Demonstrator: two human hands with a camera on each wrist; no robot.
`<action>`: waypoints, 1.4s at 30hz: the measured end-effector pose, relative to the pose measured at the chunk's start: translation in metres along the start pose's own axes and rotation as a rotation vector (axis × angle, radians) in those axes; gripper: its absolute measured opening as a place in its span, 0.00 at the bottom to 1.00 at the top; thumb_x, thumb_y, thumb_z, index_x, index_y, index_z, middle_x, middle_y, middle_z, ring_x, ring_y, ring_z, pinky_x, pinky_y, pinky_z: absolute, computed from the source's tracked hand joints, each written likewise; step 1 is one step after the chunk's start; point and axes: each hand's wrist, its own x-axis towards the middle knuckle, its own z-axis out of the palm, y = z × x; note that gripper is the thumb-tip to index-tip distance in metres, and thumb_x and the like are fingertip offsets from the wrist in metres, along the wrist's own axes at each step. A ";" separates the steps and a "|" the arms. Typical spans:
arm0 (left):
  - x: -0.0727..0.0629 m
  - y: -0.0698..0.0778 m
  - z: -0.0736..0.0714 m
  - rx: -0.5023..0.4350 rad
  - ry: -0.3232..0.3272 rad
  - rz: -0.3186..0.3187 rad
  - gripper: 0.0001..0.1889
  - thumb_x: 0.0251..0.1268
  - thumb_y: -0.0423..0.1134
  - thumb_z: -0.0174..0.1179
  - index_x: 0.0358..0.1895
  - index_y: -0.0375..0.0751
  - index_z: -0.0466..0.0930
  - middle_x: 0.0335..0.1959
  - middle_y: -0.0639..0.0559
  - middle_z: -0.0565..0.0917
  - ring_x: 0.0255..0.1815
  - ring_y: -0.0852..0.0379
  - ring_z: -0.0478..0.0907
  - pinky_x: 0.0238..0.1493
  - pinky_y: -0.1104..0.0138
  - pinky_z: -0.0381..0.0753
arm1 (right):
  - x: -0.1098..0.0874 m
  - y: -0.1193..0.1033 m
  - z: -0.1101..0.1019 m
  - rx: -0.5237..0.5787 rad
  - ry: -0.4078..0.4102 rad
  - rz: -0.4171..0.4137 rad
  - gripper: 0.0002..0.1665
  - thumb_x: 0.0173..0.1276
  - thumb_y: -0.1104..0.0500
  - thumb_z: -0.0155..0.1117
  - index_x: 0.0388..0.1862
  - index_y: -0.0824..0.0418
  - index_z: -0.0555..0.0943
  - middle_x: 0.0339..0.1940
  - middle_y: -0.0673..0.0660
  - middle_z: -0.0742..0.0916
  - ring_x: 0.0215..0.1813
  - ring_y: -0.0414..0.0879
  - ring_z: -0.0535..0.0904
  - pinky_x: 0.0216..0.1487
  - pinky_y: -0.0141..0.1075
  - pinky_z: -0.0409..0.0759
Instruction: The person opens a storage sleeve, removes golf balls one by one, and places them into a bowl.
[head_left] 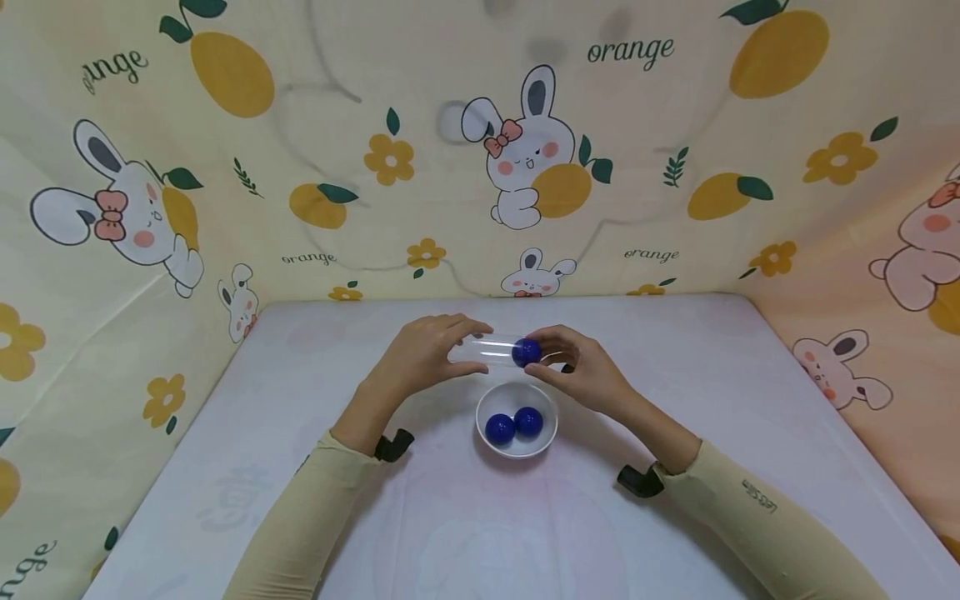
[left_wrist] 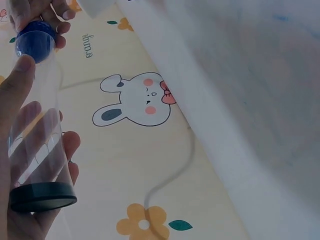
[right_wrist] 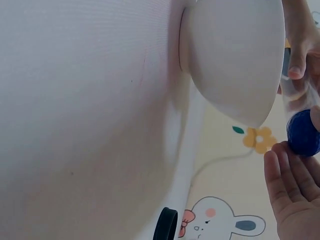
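Note:
My left hand [head_left: 435, 354] grips a clear tube [head_left: 491, 350] held on its side above the table, fingers on one side and thumb on the other. A dark cap [left_wrist: 42, 196] covers the tube's left end. At the other end, a blue ball [head_left: 527, 352] sits partly inside the mouth. My right hand [head_left: 588, 367] pinches this ball between thumb and fingers. Below the hands stands a white bowl [head_left: 517, 454] with two blue balls, one on the left [head_left: 500, 429] and one on the right [head_left: 528, 422].
A black ring-like cap [right_wrist: 166, 224] lies on the table beyond my right hand, mostly hidden by it in the head view. The pale tabletop [head_left: 300, 517] meets a printed cloth backdrop [head_left: 420, 83] behind and at both sides.

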 end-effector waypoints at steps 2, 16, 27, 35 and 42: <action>-0.001 -0.001 0.000 -0.006 0.004 -0.002 0.31 0.64 0.58 0.77 0.68 0.52 0.84 0.58 0.55 0.89 0.47 0.57 0.86 0.50 0.61 0.88 | 0.000 0.000 0.000 0.004 0.003 0.005 0.26 0.72 0.55 0.79 0.66 0.55 0.82 0.58 0.54 0.88 0.56 0.50 0.87 0.56 0.48 0.87; -0.006 -0.008 -0.003 -0.003 0.032 -0.028 0.32 0.64 0.57 0.78 0.68 0.53 0.83 0.56 0.56 0.90 0.46 0.58 0.86 0.48 0.63 0.88 | -0.007 -0.004 -0.003 -0.066 -0.029 0.013 0.26 0.69 0.53 0.81 0.63 0.56 0.83 0.56 0.52 0.89 0.56 0.50 0.86 0.63 0.60 0.84; -0.008 -0.012 -0.002 0.001 0.031 -0.057 0.31 0.65 0.59 0.76 0.68 0.54 0.83 0.56 0.56 0.90 0.46 0.59 0.86 0.47 0.64 0.88 | -0.012 -0.003 0.000 -0.139 -0.123 -0.012 0.28 0.69 0.50 0.81 0.64 0.52 0.83 0.57 0.48 0.89 0.58 0.48 0.85 0.63 0.57 0.84; -0.009 -0.013 -0.002 0.008 0.029 -0.074 0.31 0.65 0.59 0.76 0.68 0.54 0.82 0.56 0.56 0.90 0.46 0.58 0.86 0.47 0.63 0.88 | -0.013 -0.004 0.002 -0.158 -0.171 -0.049 0.26 0.69 0.52 0.81 0.64 0.52 0.84 0.55 0.47 0.89 0.56 0.47 0.84 0.60 0.53 0.85; -0.009 -0.014 -0.001 0.005 0.019 -0.078 0.31 0.65 0.59 0.76 0.68 0.53 0.82 0.55 0.54 0.90 0.46 0.56 0.87 0.47 0.62 0.88 | -0.013 -0.003 0.004 -0.210 -0.194 -0.072 0.27 0.68 0.53 0.82 0.63 0.52 0.83 0.56 0.46 0.89 0.57 0.45 0.84 0.60 0.49 0.85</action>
